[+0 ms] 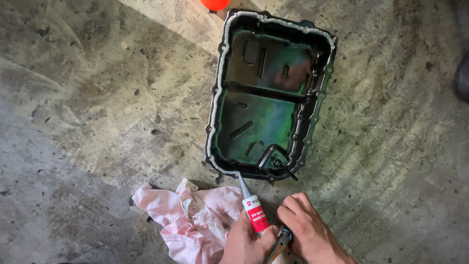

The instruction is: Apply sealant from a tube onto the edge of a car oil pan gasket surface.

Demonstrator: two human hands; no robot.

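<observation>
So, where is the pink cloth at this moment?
In the head view, the pink cloth lies on the concrete floor, lower centre, below the black pan and beside the left hand.

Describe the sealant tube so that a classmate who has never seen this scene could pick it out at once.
Start at the big black metal pan lying open on the stained concrete floor. At its near rim, beside the crumpled pink rag, the left hand holds the sealant tube. It alone is red and white, with a long grey nozzle touching the pan's rim.
</observation>
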